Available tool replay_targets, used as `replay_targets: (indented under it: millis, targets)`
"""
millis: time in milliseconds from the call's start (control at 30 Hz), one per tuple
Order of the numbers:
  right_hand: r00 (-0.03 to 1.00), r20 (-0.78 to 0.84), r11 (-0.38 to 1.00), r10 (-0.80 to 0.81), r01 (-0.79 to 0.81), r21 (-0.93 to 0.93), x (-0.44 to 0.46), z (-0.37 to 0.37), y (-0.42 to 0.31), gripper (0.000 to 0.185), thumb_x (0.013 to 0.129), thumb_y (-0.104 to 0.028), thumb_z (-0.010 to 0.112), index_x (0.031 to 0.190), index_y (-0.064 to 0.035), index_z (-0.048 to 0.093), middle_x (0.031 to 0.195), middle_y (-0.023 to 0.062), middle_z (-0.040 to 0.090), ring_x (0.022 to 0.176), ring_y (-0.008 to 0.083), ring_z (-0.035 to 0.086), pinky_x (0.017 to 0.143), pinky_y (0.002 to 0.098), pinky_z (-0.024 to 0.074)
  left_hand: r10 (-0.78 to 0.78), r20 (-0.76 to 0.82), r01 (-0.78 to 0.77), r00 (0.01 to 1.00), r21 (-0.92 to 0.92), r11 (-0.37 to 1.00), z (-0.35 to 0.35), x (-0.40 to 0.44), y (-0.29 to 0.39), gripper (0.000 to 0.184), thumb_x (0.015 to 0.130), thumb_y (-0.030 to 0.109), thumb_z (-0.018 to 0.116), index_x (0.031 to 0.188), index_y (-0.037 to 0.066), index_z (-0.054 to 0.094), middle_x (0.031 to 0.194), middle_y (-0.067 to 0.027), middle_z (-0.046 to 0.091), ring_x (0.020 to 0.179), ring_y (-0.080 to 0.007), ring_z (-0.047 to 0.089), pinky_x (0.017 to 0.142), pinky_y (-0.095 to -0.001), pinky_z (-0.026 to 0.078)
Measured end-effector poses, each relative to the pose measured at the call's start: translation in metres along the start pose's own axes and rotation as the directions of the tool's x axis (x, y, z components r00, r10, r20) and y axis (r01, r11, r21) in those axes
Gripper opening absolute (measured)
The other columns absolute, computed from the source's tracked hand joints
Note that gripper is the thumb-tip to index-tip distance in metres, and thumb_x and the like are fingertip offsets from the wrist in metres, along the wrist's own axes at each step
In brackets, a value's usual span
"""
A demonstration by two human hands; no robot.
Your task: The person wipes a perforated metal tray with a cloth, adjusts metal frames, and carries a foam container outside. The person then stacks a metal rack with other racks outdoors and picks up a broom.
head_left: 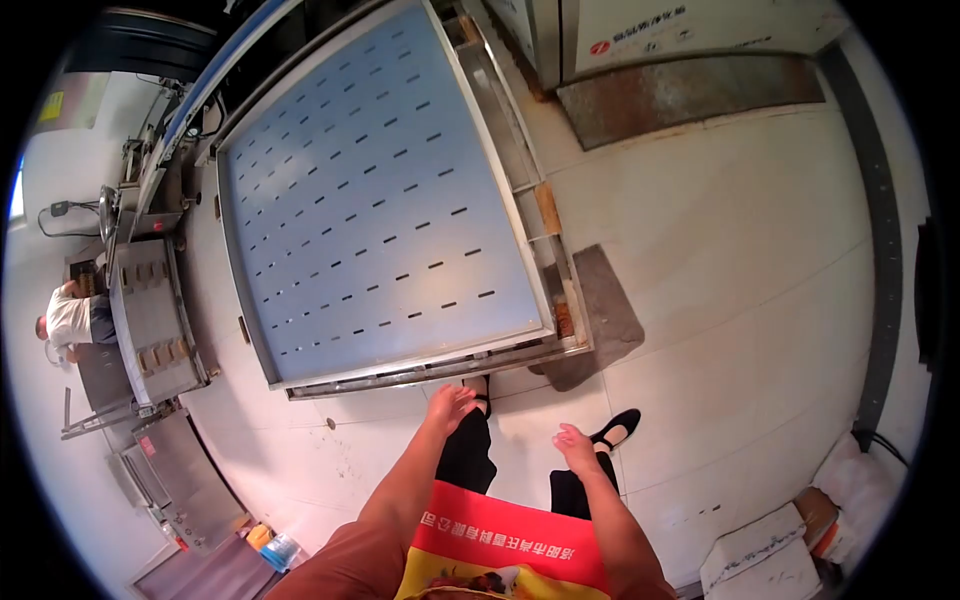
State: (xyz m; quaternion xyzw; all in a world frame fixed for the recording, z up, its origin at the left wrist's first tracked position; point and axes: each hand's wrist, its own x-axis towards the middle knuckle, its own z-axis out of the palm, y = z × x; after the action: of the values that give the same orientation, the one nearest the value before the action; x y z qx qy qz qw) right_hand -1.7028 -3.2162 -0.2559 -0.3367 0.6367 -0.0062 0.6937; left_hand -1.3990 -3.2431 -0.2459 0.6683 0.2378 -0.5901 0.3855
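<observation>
My left hand (451,408) is near the front edge of a large metal table (370,220) with rows of short dark slots in its top. Its fingers look loosely spread, and nothing shows in them. Lower and to the right, my right hand (575,447) hangs over the floor in front of my body, fingers partly curled but apart, with no object visible in it. A red and yellow apron (510,535) covers my lap area between the forearms.
A dark mat (600,315) lies by the table's right corner. Boxes (765,555) stand at the lower right, a metal cabinet (700,30) at the top. Another person (75,318) works at a bench (155,320) on the far left.
</observation>
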Motion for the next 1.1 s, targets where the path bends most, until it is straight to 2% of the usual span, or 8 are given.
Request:
replay_targets:
  millis: [167, 200, 300, 367, 633, 833, 933, 1100]
  targets:
    - [0.861, -0.013, 0.720, -0.508, 0.417, -0.555, -0.045, 0.009, 0.045, 0.041, 0.074, -0.029, 0.056, 0.106, -0.0047, 0.048, 0.095, 0.0157, 0.057, 0.090, 0.0287, 0.054, 0.076, 0.0354, 0.0430, 0.159, 0.335, -0.369, 0.929, 0.791, 0.489, -0.057, -0.038, 0.009, 0.062, 0.072, 0.012, 0.057, 0.124, 0.004, 0.025, 0.093, -0.0154, 0.053, 0.087, -0.0239, 0.054, 0.076, -0.0353, 0.043]
    - [0.978, -0.136, 0.944, -0.160, 0.111, -0.311, -0.097, -0.004, -0.021, 0.041, 0.074, -0.030, 0.057, 0.105, -0.0041, 0.050, 0.096, 0.0161, 0.056, 0.089, 0.0291, 0.054, 0.076, 0.0348, 0.0431, 0.191, 0.376, -0.419, 0.907, 0.858, 0.299, -0.049, -0.070, 0.022, 0.060, 0.072, 0.013, 0.057, 0.123, 0.001, 0.028, 0.097, -0.0171, 0.053, 0.087, -0.0249, 0.054, 0.076, -0.0331, 0.044]
    - [0.972, -0.226, 0.770, 0.064, -0.193, -0.609, -0.193, -0.033, -0.075, 0.039, 0.072, -0.033, 0.058, 0.101, -0.0074, 0.053, 0.107, 0.0109, 0.052, 0.103, 0.0260, 0.046, 0.082, 0.0431, 0.0373, 0.131, 0.574, -0.586, 0.809, 0.806, 0.083, -0.091, -0.072, 0.046, 0.027, 0.073, 0.011, 0.054, 0.093, -0.007, 0.052, 0.077, -0.0169, 0.058, 0.070, -0.0215, 0.058, 0.063, -0.0310, 0.047]
    - [0.970, -0.229, 0.712, 0.081, -0.217, -0.668, -0.222, -0.036, -0.056, 0.050, 0.071, -0.036, 0.059, 0.110, -0.0083, 0.048, 0.120, 0.0081, 0.043, 0.110, 0.0255, 0.040, 0.084, 0.0463, 0.0344, 0.191, 0.438, -0.475, 0.878, 0.842, 0.254, -0.083, -0.120, 0.077, 0.016, 0.073, 0.010, 0.052, 0.067, -0.005, 0.054, 0.050, -0.0106, 0.050, 0.043, -0.0154, 0.051, 0.037, -0.0286, 0.043]
    - [0.984, -0.072, 0.656, 0.164, -0.163, -0.737, -0.274, -0.029, -0.079, 0.063, 0.072, -0.041, 0.056, 0.122, -0.0099, 0.035, 0.126, 0.0180, 0.032, 0.112, 0.0347, 0.037, 0.091, 0.0410, 0.0338, 0.462, 0.066, -0.337, 0.884, 0.776, 0.533, -0.174, -0.246, 0.110, 0.007, 0.070, 0.005, 0.049, 0.070, -0.002, 0.051, 0.060, -0.0067, 0.047, 0.047, -0.0163, 0.048, 0.037, -0.0317, 0.049]
    - [0.979, 0.154, 0.561, -0.130, 0.201, -0.803, -0.179, -0.067, -0.131, 0.028, 0.074, -0.029, 0.055, 0.088, -0.0063, 0.061, 0.090, 0.0164, 0.059, 0.083, 0.0286, 0.057, 0.072, 0.0366, 0.0440, 0.259, -0.318, -0.082, 0.912, 0.477, 0.875, -0.347, -0.320, -0.090, 0.013, 0.073, 0.008, 0.055, 0.066, -0.003, 0.054, 0.056, -0.0096, 0.048, 0.047, -0.0198, 0.050, 0.044, -0.0366, 0.053]
    - [0.963, 0.133, 0.399, -0.235, 0.220, -0.890, -0.141, -0.120, -0.156, 0.028, 0.079, -0.031, 0.050, 0.077, -0.0057, 0.062, 0.072, 0.0118, 0.060, 0.068, 0.0270, 0.056, 0.064, 0.0367, 0.0438, 0.241, -0.285, 0.004, 0.928, 0.653, 0.758, -0.359, -0.376, -0.225, 0.010, 0.073, 0.005, 0.054, 0.068, -0.004, 0.054, 0.059, -0.0133, 0.053, 0.051, -0.0221, 0.055, 0.042, -0.0328, 0.051]
    - [0.990, 0.129, 0.218, -0.064, 0.140, -0.966, -0.127, -0.122, -0.174, 0.037, 0.084, -0.032, 0.043, 0.060, -0.0113, 0.063, 0.059, 0.0045, 0.058, 0.048, 0.0179, 0.051, 0.052, 0.0323, 0.0435, -0.142, -0.413, 0.058, 0.900, -0.208, 0.976, -0.311, -0.420, -0.358, 0.011, 0.073, 0.004, 0.054, 0.081, -0.004, 0.055, 0.065, -0.0151, 0.056, 0.055, -0.0226, 0.058, 0.039, -0.0298, 0.046]
